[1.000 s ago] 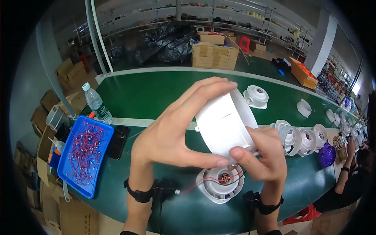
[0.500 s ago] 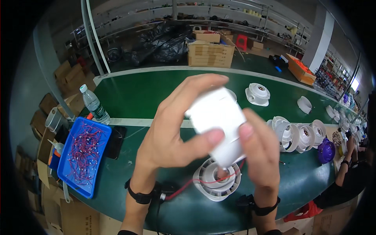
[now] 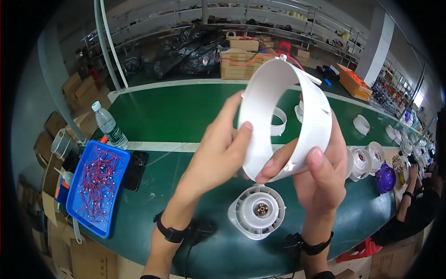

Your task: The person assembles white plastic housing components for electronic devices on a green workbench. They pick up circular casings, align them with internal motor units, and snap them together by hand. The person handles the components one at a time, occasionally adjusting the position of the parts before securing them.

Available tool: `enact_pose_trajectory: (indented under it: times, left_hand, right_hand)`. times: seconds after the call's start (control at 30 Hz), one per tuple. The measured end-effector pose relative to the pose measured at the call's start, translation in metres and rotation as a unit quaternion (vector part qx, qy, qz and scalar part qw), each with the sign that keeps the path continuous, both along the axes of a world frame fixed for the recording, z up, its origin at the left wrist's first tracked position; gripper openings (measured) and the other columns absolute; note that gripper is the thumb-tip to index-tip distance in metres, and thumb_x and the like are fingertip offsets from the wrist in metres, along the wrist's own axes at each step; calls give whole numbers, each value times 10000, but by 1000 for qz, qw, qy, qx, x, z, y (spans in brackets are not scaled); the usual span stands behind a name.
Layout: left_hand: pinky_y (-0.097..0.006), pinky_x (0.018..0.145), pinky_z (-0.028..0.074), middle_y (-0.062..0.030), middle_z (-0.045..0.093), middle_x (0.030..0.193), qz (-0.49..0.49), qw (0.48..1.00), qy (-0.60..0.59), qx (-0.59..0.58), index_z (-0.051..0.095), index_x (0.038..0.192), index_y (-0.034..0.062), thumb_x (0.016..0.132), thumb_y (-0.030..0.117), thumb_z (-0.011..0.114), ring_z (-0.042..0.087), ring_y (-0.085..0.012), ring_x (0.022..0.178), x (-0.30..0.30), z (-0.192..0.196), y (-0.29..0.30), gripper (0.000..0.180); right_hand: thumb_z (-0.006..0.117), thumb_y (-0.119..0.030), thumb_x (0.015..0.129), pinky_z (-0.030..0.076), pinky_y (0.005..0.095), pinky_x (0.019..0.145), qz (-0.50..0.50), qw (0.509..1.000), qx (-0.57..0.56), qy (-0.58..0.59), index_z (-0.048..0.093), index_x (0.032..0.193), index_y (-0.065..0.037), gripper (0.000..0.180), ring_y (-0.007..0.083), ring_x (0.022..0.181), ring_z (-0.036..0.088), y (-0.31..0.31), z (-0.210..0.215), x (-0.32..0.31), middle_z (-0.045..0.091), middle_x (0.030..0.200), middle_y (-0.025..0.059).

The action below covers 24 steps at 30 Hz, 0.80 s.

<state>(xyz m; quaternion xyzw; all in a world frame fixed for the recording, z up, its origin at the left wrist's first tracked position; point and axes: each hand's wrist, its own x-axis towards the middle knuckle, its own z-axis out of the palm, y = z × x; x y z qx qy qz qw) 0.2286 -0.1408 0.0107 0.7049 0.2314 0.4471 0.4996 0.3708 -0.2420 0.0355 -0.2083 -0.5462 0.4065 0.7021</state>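
A white plastic ring (image 3: pixel 320 123), wide and open through the middle, is held up between both hands above the table. My left hand (image 3: pixel 213 151) grips its left wall, thumb near the rim. My right hand (image 3: pixel 325 179) holds the lower right, with a finger inside the opening and the thumb on the outer wall. A thin red wire (image 3: pixel 295 60) runs at the ring's top and off to the left, ending in a small connector. Below the hands, a round white fan housing (image 3: pixel 239 218) rests on the green table, its copper-wound motor core (image 3: pixel 262 209) facing up.
Left stands a blue tray (image 3: pixel 70 204) of red wires (image 3: pixel 97 181), beside a dark phone (image 3: pixel 136 171) and a water bottle (image 3: pixel 110 124). More white housings (image 3: pixel 360 162) and a purple part (image 3: pixel 385 179) sit at right. A co-worker's arm (image 3: pixel 408 200) shows at far right.
The ring has been raised and turned, so its opening now shows. Its red wire, earlier hanging over the housing, now lies at the top. My right hand has shifted its grip.
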Motion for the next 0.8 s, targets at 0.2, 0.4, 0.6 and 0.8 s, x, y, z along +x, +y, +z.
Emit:
enact_pose_trajectory:
  times: [0.2, 0.4, 0.6, 0.8]
  left_hand:
    - [-395, 844, 544, -253, 660, 1156, 48, 985, -27, 163, 429, 1453, 0, 980, 209, 582, 662, -297, 1065, 0, -1, 14, 539]
    - [-445, 1115, 346, -220, 484, 1418, -51, 972, -51, 223, 289, 1527, 11, 853, 383, 703, 460, -323, 1347, -19, 21, -2, 874]
    - [-362, 1029, 413, -169, 550, 1316, -45, 982, -70, 171, 446, 1358, -9, 955, 341, 605, 531, -213, 1194, -16, 18, 2, 557]
    - [-262, 865, 480, -104, 659, 1097, 7, 990, -89, 112, 573, 1148, -19, 1048, 246, 462, 603, -121, 972, -21, 21, 6, 305]
  right_hand:
    - [481, -345, 1029, 547, 306, 517, -107, 991, -32, -67, 296, 1412, 104, 619, 222, 560, 649, -2, 4, -20, 651, 892, 203]
    - [408, -232, 1066, 500, 260, 564, -93, 989, -34, -113, 434, 1337, 65, 402, 130, 669, 629, -2, -3, -20, 639, 945, 114]
    - [427, -278, 1036, 519, 265, 574, -107, 977, -69, -172, 467, 1304, 66, 437, 142, 657, 652, -5, -4, -23, 665, 899, 124]
    - [586, -140, 951, 552, 320, 661, -146, 948, -40, -279, 457, 1314, 49, 429, 186, 745, 710, -1, -12, -26, 686, 876, 152]
